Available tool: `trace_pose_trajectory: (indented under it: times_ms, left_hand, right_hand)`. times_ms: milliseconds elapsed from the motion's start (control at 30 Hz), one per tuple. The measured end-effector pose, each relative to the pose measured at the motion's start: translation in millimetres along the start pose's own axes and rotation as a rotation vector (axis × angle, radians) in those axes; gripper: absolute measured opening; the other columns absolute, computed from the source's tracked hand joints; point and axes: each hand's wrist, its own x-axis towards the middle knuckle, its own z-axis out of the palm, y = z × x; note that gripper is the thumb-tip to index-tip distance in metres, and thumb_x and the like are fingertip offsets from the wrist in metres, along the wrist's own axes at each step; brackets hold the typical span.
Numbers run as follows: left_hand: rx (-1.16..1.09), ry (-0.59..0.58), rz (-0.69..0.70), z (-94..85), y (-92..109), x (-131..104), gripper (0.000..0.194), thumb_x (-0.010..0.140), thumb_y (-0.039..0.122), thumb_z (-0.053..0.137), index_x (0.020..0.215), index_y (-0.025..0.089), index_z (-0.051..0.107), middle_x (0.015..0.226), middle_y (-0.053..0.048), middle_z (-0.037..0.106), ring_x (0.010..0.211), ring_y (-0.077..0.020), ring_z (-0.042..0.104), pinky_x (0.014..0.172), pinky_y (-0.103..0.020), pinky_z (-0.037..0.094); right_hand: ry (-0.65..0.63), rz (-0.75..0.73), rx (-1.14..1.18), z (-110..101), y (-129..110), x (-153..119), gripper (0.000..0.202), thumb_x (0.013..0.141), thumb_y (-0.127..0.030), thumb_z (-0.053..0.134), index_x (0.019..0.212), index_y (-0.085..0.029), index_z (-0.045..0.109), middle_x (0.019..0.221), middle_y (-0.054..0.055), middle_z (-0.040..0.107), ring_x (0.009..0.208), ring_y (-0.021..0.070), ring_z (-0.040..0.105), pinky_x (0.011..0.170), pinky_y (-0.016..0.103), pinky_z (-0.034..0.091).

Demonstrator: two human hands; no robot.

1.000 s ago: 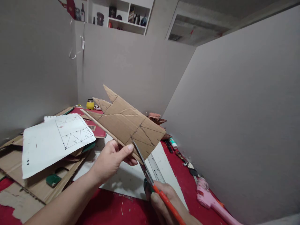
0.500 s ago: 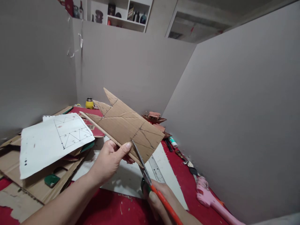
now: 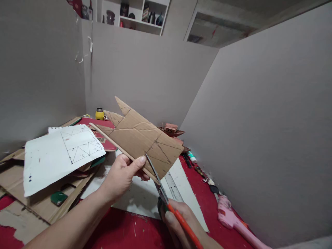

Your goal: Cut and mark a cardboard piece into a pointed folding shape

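A brown cardboard piece (image 3: 137,129) is held up in front of me, marked with dark lines and cut into points at its far left end. My left hand (image 3: 127,169) grips its near edge, thumb on top and fingers underneath. My right hand (image 3: 178,221) is wrapped round the scissors (image 3: 185,224), which have an orange-red handle. One blade lies over the cardboard, its tip near a drawn line beside my left thumb. The other blade is mostly hidden below the cardboard. Something dark green shows by my right fingers; I cannot make out what it is.
Left, a white sheet with a zigzag drawing (image 3: 46,155) lies over cardboard scraps (image 3: 26,221). A metal ruler (image 3: 174,186) rests on white board (image 3: 140,204) over red cloth (image 3: 124,228). A model boat (image 3: 171,130), a glue tube (image 3: 192,157) and a pink glue gun (image 3: 228,214) line the right.
The cardboard, both hands and the scissors keep nearly the same positions. The whole view has shifted very slightly; the scissor blades look about the same.
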Motion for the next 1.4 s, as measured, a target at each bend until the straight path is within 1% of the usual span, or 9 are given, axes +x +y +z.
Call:
trace_pose_trajectory:
  times_ms: [267,500,700,833,900,1033,1167,1300,1400]
  left_hand:
    - [-0.058,0.001,-0.032,1.7,-3,-3,0.034,0.079,0.044,0.073,0.068,0.012,0.069,0.06,-0.003,0.067,0.054,-0.0121,0.061,0.056,-0.022,0.052]
    - [-0.043,-0.03,-0.03,2.2,-1,-4,0.037,0.081,0.045,0.071,0.067,0.011,0.069,0.061,-0.004,0.067,0.054,-0.0117,0.06,0.057,-0.022,0.051]
    - [-0.059,-0.037,-0.024,2.5,1,-4,0.035,0.08,0.045,0.072,0.067,0.012,0.069,0.061,-0.003,0.065,0.054,-0.0119,0.059,0.057,-0.023,0.051]
    - [-0.071,0.008,-0.028,1.4,1,-3,0.033,0.078,0.043,0.075,0.065,0.013,0.067,0.055,0.0,0.06,0.053,-0.0123,0.06,0.056,-0.023,0.05]
    - [-0.063,0.041,-0.019,0.5,1,-3,0.032,0.076,0.042,0.076,0.066,0.013,0.068,0.056,0.0,0.061,0.054,-0.0118,0.059,0.056,-0.023,0.051]
    - [-0.049,0.101,0.034,-1.6,0,-4,0.027,0.074,0.039,0.079,0.068,0.014,0.071,0.066,-0.001,0.067,0.059,-0.0103,0.057,0.056,-0.02,0.05]
    - [-0.051,0.113,0.053,-6.6,0,-3,0.023,0.078,0.038,0.076,0.074,0.015,0.073,0.069,-0.001,0.07,0.062,-0.0113,0.06,0.061,-0.022,0.053]
    - [-0.119,0.216,0.14,-17.4,9,2,0.02,0.083,0.036,0.072,0.091,0.018,0.074,0.085,-0.003,0.074,0.077,-0.0172,0.067,0.067,-0.027,0.056]
    - [-0.162,0.267,0.184,-23.8,20,5,0.021,0.081,0.034,0.073,0.092,0.016,0.073,0.089,-0.006,0.075,0.082,-0.0206,0.069,0.065,-0.029,0.058]
  right_hand:
    - [-0.011,0.018,0.005,2,4,-1,0.056,0.091,-0.075,0.031,0.075,-0.023,0.041,0.051,-0.007,0.036,0.046,0.0103,0.03,0.045,0.028,0.021]
    - [0.002,0.021,0.009,2,-1,-2,0.053,0.093,-0.071,0.035,0.071,-0.023,0.039,0.051,-0.007,0.035,0.046,0.0098,0.03,0.046,0.028,0.021]
    - [0.029,-0.012,0.012,2,6,-1,0.053,0.091,-0.072,0.039,0.07,-0.022,0.041,0.054,-0.006,0.033,0.049,0.0103,0.029,0.045,0.027,0.021]
    - [0.046,-0.053,0.026,4,9,2,0.053,0.091,-0.071,0.039,0.069,-0.022,0.039,0.057,-0.005,0.032,0.052,0.011,0.03,0.046,0.026,0.022]
    - [0.028,-0.064,0.02,2,9,3,0.053,0.091,-0.071,0.037,0.071,-0.022,0.04,0.059,-0.005,0.033,0.054,0.0116,0.031,0.046,0.025,0.024]
    - [-0.089,-0.071,-0.038,-7,4,6,0.054,0.093,-0.071,0.031,0.078,-0.021,0.044,0.063,-0.003,0.039,0.059,0.0129,0.035,0.05,0.025,0.03]
    - [-0.165,-0.022,-0.088,-20,-6,4,0.052,0.094,-0.069,0.031,0.081,-0.021,0.044,0.067,-0.002,0.042,0.061,0.0135,0.039,0.054,0.024,0.035]
    - [-0.218,-0.005,-0.161,-27,-11,2,0.052,0.094,-0.07,0.029,0.081,-0.022,0.043,0.071,-0.002,0.044,0.062,0.0137,0.04,0.056,0.024,0.036]
    - [-0.217,-0.007,-0.209,-30,-7,1,0.052,0.094,-0.07,0.029,0.082,-0.021,0.043,0.071,-0.002,0.044,0.062,0.0135,0.04,0.057,0.024,0.036]
